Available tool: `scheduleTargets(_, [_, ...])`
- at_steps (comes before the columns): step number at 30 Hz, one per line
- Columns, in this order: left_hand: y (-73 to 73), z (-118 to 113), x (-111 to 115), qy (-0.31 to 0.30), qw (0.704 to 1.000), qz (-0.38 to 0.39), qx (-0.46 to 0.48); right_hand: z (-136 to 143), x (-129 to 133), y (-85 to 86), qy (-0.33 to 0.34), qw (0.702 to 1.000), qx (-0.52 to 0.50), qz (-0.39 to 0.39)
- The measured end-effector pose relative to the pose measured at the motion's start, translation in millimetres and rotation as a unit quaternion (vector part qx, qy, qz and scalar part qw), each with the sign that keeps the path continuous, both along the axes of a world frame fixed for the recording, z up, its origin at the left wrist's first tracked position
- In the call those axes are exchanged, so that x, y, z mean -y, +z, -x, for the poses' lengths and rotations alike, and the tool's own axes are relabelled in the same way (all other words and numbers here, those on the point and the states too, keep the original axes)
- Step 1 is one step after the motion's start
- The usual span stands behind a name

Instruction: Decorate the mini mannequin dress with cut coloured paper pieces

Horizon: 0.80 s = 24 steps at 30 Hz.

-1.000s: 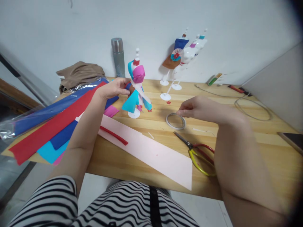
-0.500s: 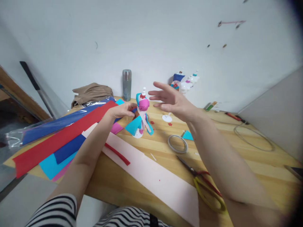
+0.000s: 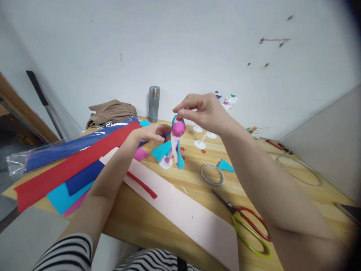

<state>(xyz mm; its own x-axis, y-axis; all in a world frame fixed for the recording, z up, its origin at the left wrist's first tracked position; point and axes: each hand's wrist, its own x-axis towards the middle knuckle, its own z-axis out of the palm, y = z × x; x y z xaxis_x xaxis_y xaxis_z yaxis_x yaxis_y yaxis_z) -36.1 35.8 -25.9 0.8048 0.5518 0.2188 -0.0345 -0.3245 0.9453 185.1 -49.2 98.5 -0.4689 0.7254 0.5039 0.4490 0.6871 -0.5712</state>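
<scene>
Across the near part of the wooden tabletop (image 3: 152, 226), a pale pink strip (image 3: 197, 218) is laid slantwise, with a narrow red strip (image 3: 142, 184) set upon it. Beside its right end, scissors (image 3: 234, 210) with one red and one yellow handle are placed, their blades pointed toward the left. Just beyond the blade tips, a tape ring (image 3: 221, 180) is laid flat near a turquoise scrap (image 3: 226, 166). On the left, a long red sheet (image 3: 76, 167) is spread over blue and turquoise ones. Farther in, a small dress-form (image 3: 175, 145), draped in turquoise, magenta and pale pink, is stood on a white disc base. Its top is pinched between thumb and fingertips of the right hand (image 3: 207, 109). The left hand (image 3: 152, 132) is held loosely curled at its left side; whether anything is gripped there cannot be told. By the wall, a grey flask (image 3: 153, 104) is seen upright beside crumpled brown cloth (image 3: 113, 113).
</scene>
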Motion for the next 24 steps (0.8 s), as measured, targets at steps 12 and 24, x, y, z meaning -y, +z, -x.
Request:
scheduleTargets(12, [29.7,15.3,19.8,0.179,0.982,0.02,0.059,-23.9,2.2,4.9,-0.13,0.989,0.061,0.024])
scheduleTargets(24, [47.6,-1.0,38.8,0.21,0.977,-0.025,-0.006,-30.6,-0.5,1.0,-0.133,0.99,0.044,0.024])
